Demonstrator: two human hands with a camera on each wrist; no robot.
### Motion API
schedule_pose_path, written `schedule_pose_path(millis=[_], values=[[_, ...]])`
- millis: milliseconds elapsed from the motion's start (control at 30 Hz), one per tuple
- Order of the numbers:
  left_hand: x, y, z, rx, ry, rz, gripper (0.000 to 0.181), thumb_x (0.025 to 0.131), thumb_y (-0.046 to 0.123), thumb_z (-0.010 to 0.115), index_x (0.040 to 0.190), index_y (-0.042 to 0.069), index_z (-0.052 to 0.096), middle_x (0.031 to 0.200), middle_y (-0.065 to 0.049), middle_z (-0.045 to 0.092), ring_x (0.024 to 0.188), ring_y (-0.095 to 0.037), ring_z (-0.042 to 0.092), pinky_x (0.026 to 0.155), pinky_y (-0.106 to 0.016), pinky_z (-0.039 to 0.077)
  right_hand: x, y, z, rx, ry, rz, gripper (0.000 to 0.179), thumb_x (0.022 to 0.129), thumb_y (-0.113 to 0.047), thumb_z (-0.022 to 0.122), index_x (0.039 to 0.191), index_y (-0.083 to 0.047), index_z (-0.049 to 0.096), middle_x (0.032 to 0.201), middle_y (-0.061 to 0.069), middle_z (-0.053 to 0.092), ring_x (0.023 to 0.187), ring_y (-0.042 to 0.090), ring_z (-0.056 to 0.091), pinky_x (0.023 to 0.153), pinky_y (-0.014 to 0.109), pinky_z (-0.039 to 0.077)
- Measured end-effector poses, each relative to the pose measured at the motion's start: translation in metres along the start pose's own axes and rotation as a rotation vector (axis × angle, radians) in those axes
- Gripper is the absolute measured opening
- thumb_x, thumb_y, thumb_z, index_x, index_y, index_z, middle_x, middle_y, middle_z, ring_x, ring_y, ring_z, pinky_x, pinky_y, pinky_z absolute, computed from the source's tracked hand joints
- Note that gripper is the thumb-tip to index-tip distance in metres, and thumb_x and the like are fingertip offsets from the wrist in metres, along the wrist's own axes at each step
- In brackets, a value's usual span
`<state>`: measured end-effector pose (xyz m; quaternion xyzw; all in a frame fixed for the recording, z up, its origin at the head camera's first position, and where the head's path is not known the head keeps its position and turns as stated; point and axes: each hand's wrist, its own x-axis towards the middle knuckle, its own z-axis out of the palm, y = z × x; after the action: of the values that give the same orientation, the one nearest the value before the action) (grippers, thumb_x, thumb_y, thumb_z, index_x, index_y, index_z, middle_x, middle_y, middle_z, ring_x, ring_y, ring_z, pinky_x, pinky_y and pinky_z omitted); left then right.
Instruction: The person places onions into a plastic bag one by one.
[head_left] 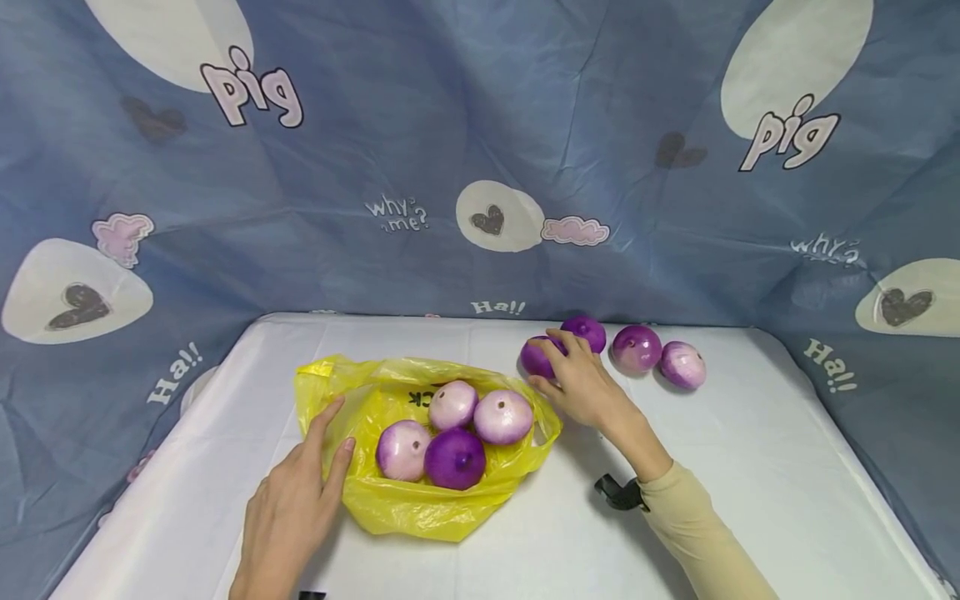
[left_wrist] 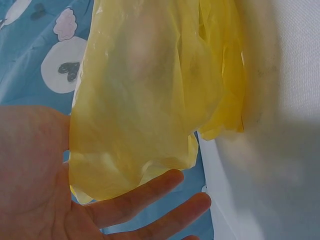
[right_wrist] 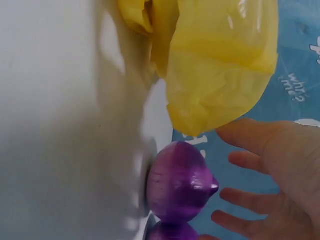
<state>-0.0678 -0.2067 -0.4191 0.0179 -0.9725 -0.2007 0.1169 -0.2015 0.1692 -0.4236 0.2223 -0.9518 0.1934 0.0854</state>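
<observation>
A yellow plastic bag (head_left: 408,510) lies opened out on the table, with several onions in it: three pale ones and one deep purple onion (head_left: 454,458). At the bag's left side is my left hand (head_left: 288,492), its fingers extended along the plastic; in the left wrist view the bag (left_wrist: 135,110) hangs in front of part of that hand. My right hand (head_left: 581,387) reaches over a purple onion (head_left: 534,360) beyond the bag's right end. In the right wrist view its spread fingers show a gap from the purple onion (right_wrist: 177,182).
Behind the right hand sits another purple onion (head_left: 585,333). Farther right are a two-toned onion (head_left: 636,348) and a paler onion (head_left: 683,365). The white table (head_left: 757,467) ends at a blue printed cloth (head_left: 420,275) at the back and sides.
</observation>
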Motion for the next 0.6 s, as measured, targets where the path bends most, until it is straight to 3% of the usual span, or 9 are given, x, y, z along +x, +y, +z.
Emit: schedule_pose_path(millis=[367, 600], values=[[0.000, 0.001, -0.001, 0.002, 0.017, 0.007, 0.056, 0.112, 0.042, 0.055, 0.166, 0.032, 0.039, 0.106, -0.025, 0.077, 0.082, -0.050, 0.074, 0.058, -0.058, 0.051, 0.005, 0.010, 0.007, 0.021, -0.003, 0.006, 0.054, 0.100, -0.028, 0.077, 0.148, -0.010, 0.060, 0.158, 0.031, 0.050, 0.143, 0.058, 0.051, 0.114, 0.076, 0.043], [0.000, 0.000, -0.001, -0.009, 0.004, 0.001, 0.056, 0.112, 0.043, 0.055, 0.165, 0.034, 0.039, 0.105, -0.024, 0.077, 0.081, -0.049, 0.075, 0.056, -0.056, 0.051, 0.009, 0.013, 0.013, 0.018, -0.005, 0.006, 0.058, 0.099, -0.027, 0.079, 0.150, -0.008, 0.058, 0.156, 0.033, 0.051, 0.138, 0.059, 0.054, 0.110, 0.074, 0.047]])
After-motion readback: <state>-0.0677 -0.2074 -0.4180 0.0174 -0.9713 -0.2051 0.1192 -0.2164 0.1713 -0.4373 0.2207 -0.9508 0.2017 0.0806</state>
